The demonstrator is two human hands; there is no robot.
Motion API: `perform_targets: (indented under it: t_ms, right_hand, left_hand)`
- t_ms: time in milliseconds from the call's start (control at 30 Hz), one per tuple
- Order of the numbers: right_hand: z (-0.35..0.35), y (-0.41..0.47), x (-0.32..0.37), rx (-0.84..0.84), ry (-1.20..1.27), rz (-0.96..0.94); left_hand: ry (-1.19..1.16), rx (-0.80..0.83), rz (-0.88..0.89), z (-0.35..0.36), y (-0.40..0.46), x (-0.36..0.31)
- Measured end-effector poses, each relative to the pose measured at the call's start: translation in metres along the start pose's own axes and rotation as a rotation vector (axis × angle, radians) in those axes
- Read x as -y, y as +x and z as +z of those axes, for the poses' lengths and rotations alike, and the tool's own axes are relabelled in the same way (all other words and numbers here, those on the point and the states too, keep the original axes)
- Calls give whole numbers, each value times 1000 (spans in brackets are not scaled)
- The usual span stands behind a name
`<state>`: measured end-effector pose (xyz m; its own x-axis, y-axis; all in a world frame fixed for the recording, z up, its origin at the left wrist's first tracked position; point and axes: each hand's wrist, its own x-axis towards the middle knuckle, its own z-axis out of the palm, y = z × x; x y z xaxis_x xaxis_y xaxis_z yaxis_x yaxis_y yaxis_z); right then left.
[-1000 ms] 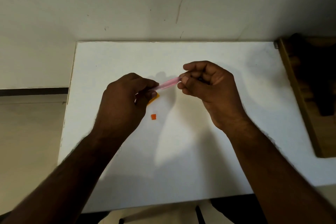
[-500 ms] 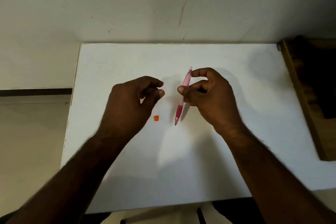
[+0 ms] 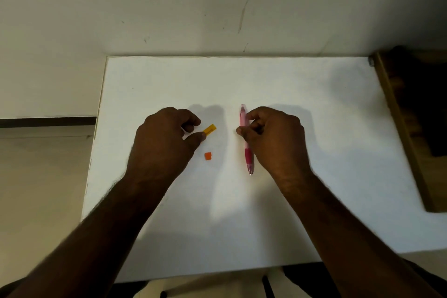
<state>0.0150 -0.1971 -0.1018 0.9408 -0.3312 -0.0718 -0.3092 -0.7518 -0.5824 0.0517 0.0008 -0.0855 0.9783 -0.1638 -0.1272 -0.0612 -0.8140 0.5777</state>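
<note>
A pink pen (image 3: 248, 152) lies lengthwise on the white table (image 3: 314, 152), its tip pointing toward me. My right hand (image 3: 273, 138) pinches the pen's middle between thumb and curled fingers. A short yellow strip (image 3: 210, 129) lies flat to the left of the pen. My left hand (image 3: 164, 143) hovers at that strip with its fingers curled. The thumb tip touches the strip's near end and the index fingertip sits just above it. Whether they pinch it is unclear. A small orange square (image 3: 208, 155) lies just below the strip, untouched.
The table's back edge meets a pale wall (image 3: 217, 7). A wooden frame (image 3: 401, 128) borders the table on the right, with a dark space behind it. The floor (image 3: 43, 176) drops away past the left edge.
Both hands held the pen in the air a second ago. My left hand let go and dropped to the yellow strip. My right hand turned the pen lengthwise and lowered it to the table.
</note>
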Motion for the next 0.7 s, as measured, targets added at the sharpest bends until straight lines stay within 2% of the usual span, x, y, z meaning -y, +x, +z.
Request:
perform_targets:
  t_ms: [167,300,400,533,700]
  right_hand:
    - [0,-1,2,13,-108,-48]
    - [0,-14,16,-85,-101,-250]
    - [10,-31,32,49,-95,-354]
    - [23,-39,35,194,-201,-384]
    - [27,-41,35,140,-231,-406]
  left_hand:
    - [-5,-4,3,1,0,1]
    - [9,-27,-4,1,1,1]
    - [5,-35,-11,1,2,2]
    - [7,-38,-4,2,3,5]
    - [6,-36,16,5,3,6]
